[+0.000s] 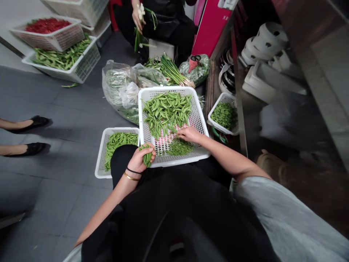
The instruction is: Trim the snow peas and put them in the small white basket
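Note:
A large white plastic basket (141,118) rests across my lap. Green snap pea pods (167,109) are heaped in its far half, and a small pile of trimmed green ends and strings (179,147) lies near its front edge. At the near left corner, my left hand (141,157) is closed around a bunch of pea pods (147,158). My right hand (188,134) reaches over the basket from the right, fingers pinched together, with a pod (172,128) at the fingertips beside the heap. The palm side of the right hand is hidden.
A smaller basket of pods (103,154) stands on the floor at left. Bagged greens (117,83) and spring onions (174,71) lie beyond; a small basket of leafy greens (224,115) sits right. Another person's hand (138,20) holds spring onions. Feet in black shoes (36,148) stand left.

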Tool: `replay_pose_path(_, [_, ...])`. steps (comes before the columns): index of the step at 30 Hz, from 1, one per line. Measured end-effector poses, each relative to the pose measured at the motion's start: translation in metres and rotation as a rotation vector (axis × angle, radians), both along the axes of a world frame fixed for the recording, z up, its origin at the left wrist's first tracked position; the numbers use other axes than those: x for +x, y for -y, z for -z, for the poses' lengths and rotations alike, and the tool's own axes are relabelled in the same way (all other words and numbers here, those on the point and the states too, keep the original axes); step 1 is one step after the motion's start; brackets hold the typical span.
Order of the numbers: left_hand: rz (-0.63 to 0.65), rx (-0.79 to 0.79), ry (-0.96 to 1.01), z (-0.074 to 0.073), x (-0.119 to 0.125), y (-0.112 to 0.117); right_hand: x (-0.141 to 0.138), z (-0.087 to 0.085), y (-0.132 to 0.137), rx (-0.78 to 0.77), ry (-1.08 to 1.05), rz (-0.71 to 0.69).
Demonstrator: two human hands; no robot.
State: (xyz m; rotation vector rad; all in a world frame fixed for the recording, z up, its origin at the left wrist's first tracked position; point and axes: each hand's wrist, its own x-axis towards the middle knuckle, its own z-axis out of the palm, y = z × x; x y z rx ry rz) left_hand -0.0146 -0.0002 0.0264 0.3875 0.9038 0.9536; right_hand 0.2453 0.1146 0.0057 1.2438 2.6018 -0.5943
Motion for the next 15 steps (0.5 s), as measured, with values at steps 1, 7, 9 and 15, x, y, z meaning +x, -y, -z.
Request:
replay_pose_path(1, [0.023, 0.009, 0.000, 0.001, 0.000, 0.000, 0.009, -0.004, 0.000, -0.104, -0.010, -0.038])
replay_pose_path(7, [0.125, 0.024, -0.017, -0.005, 0.002, 0.001, 0.019, -0.012, -0.028, -0.181, 0.113, 0.156])
replay_pose_path(9, [0.122, 0.027, -0.008, -0.007, 0.003, 0.001, 0.011, -0.005, -0.032, -0.092, 0.193, 0.213])
replay_pose_path(15, [0.127, 0.055, 0.052, -0.008, 0.009, -0.002, -0.017, 0.021, -0.011, -0.135, 0.278, 0.157])
